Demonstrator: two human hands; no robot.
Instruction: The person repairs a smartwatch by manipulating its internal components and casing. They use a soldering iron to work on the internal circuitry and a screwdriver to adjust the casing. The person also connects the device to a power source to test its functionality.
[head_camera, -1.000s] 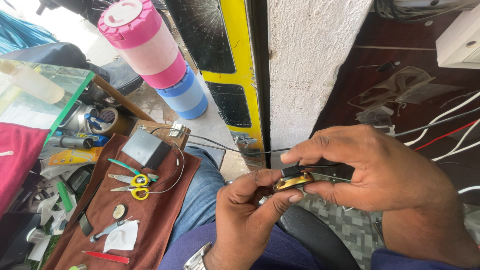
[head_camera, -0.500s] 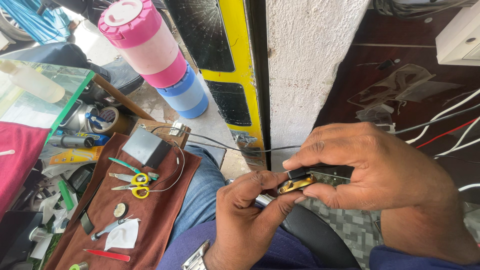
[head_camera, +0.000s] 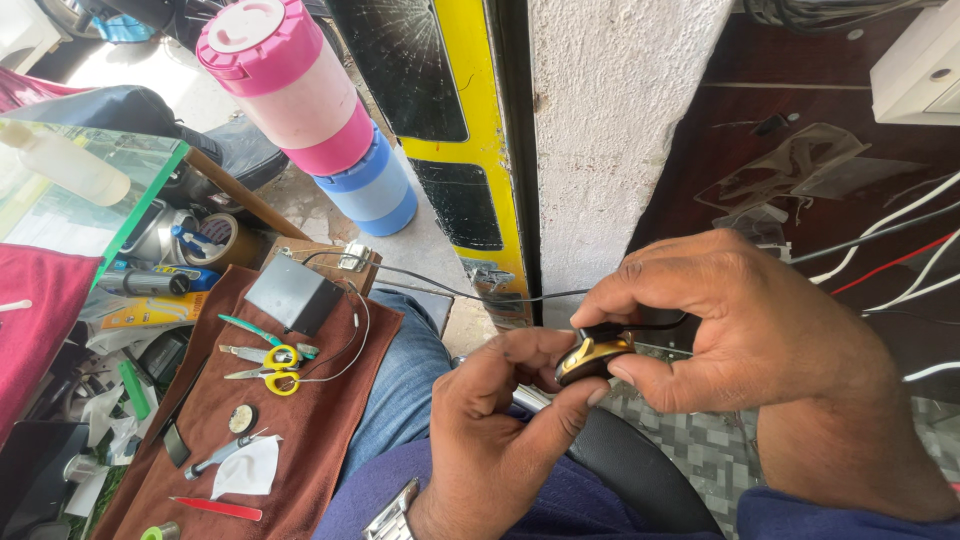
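Both hands pinch one small black-and-gold part (head_camera: 592, 357) at centre frame, over the lap. Right hand (head_camera: 760, 340) curls round it from above, thumb and forefinger closed on its top; left hand (head_camera: 500, 420) closes on it from below, thumb against its lower edge. A thin black wire (head_camera: 450, 292) runs from the part's area left to the small wooden block (head_camera: 325, 262).

Progress, my read: mid-job. Part isn't set down, and tools lie unused on the brown cloth (head_camera: 300, 440) lower left: yellow-handled scissors (head_camera: 265, 365), tweezers (head_camera: 262, 333), red-handled tool (head_camera: 215, 508), dark grey box (head_camera: 295, 293). Can't tell what's finished on the part; fingers hide most of it.

Containers: stacked pink and blue tubs (head_camera: 310, 110) upper left, lids on, contents hidden. Clear plastic bottle (head_camera: 65, 165) far left, contents unclear.
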